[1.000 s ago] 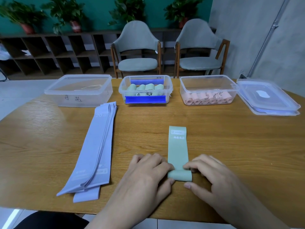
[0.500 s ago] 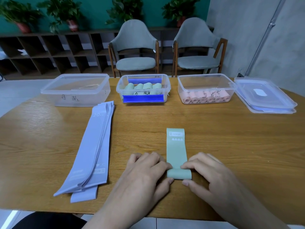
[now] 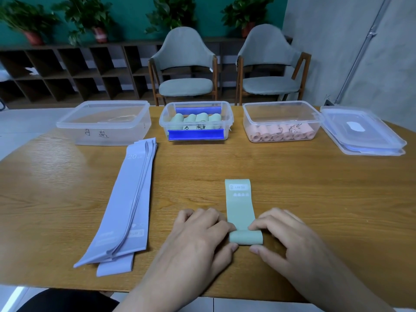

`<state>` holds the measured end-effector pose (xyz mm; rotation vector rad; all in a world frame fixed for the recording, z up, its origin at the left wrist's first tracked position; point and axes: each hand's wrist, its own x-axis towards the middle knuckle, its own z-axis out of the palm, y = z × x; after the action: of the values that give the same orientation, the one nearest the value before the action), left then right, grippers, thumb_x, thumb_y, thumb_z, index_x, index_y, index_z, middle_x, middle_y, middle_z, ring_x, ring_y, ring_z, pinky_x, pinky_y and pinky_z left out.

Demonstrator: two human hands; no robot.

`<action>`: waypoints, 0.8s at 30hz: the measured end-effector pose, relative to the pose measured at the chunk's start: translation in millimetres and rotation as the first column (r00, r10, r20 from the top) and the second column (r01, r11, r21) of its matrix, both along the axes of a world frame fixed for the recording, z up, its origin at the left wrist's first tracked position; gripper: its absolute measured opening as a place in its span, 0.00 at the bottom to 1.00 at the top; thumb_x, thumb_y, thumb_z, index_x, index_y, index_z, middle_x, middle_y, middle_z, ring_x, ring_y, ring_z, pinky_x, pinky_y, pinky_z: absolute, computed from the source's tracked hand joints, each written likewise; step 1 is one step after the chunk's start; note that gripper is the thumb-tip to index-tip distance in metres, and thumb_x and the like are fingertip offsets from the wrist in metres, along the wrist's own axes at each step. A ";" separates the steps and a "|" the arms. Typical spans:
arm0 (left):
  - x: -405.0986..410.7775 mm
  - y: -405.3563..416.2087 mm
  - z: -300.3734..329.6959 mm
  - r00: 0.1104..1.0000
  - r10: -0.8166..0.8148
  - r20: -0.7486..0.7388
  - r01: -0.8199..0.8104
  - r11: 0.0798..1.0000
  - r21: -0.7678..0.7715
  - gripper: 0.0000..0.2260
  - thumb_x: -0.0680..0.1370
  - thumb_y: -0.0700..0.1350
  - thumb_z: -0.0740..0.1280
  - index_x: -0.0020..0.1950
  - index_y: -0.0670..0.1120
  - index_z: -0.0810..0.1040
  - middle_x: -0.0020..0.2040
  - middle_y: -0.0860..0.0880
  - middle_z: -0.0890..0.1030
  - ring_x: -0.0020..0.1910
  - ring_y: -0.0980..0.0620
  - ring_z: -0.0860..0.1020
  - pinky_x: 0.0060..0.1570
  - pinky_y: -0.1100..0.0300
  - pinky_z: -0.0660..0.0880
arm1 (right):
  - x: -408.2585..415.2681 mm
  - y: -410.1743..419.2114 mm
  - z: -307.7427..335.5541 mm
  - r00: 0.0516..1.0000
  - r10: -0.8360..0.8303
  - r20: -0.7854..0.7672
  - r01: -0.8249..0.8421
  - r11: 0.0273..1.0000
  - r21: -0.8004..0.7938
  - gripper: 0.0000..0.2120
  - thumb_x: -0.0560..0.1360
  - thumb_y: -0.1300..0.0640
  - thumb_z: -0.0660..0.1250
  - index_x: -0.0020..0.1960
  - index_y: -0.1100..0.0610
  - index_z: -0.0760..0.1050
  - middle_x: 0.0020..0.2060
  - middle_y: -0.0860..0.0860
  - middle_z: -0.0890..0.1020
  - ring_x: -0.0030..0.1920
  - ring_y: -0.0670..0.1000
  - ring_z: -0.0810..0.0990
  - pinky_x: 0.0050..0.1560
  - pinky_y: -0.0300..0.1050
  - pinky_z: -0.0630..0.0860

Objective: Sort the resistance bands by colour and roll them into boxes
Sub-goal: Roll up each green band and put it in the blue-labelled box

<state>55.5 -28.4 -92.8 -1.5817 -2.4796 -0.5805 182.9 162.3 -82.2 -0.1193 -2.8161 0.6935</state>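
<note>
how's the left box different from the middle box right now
The left box holds no rolled bands that I can see; the middle box holds a row of green rolls. The left box looks wider and all clear, while the middle box has blue clips on its long sides. Both are clear plastic, lidless, with handwriting on the front, standing at the table's far edge.

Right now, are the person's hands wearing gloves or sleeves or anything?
No. The left hand and the right hand are bare: no gloves, rings, watch or bracelets show. Both forearms are uncovered as far as the picture's lower edge, so no sleeves are visible. The nails look short and unpainted.
</note>
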 end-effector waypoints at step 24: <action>1.6 -1.0 4.9 1.000 0.019 0.021 -0.019 1.000 -0.015 0.11 0.80 0.59 0.62 0.59 0.58 0.76 0.53 0.61 0.74 0.53 0.58 0.73 0.57 0.54 0.66 | 0.2 -0.5 0.3 1.000 -0.005 0.008 0.005 1.000 0.009 0.15 0.75 0.39 0.64 0.59 0.42 0.76 0.53 0.32 0.73 0.55 0.39 0.72 0.55 0.42 0.72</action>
<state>57.1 -29.4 -87.9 -1.5633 -2.5173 -0.5813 183.1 161.9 -81.9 -0.1276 -2.8252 0.6811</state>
